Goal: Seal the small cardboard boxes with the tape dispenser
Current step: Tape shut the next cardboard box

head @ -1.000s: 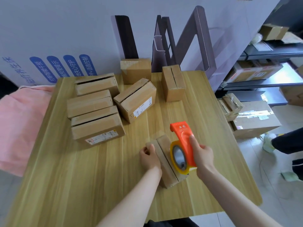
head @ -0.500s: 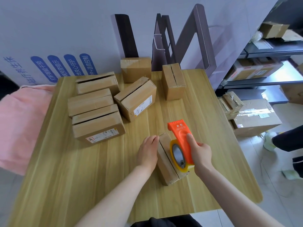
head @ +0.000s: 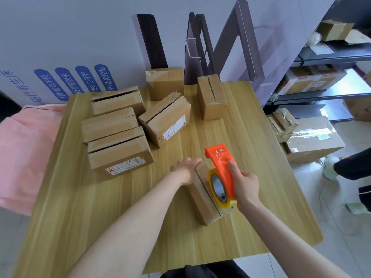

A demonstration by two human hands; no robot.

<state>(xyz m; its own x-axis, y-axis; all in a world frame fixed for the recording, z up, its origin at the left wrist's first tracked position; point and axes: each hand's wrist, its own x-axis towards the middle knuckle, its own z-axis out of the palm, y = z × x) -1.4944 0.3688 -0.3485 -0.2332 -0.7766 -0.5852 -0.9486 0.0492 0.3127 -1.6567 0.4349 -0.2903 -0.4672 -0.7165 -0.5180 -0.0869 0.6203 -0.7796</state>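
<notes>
A small cardboard box (head: 202,199) lies on the wooden table (head: 112,217) in front of me. My right hand (head: 244,183) grips the orange tape dispenser (head: 220,169), whose yellow-rimmed tape roll (head: 217,188) rests on the box's top near its close end. My left hand (head: 185,169) lies against the box's far left side, fingers over the far top corner. Several other cardboard boxes (head: 118,155) sit at the table's left and back.
A labelled box (head: 166,119) lies askew mid-table, with upright boxes (head: 211,97) behind it. Pink cloth (head: 22,149) lies left of the table. Shelving (head: 325,77) and floor cartons (head: 313,139) stand to the right, where another person's leg (head: 353,167) shows.
My left hand slid from the box's near left side up to its far corner. The dispenser stayed on the box top, shifting only slightly.
</notes>
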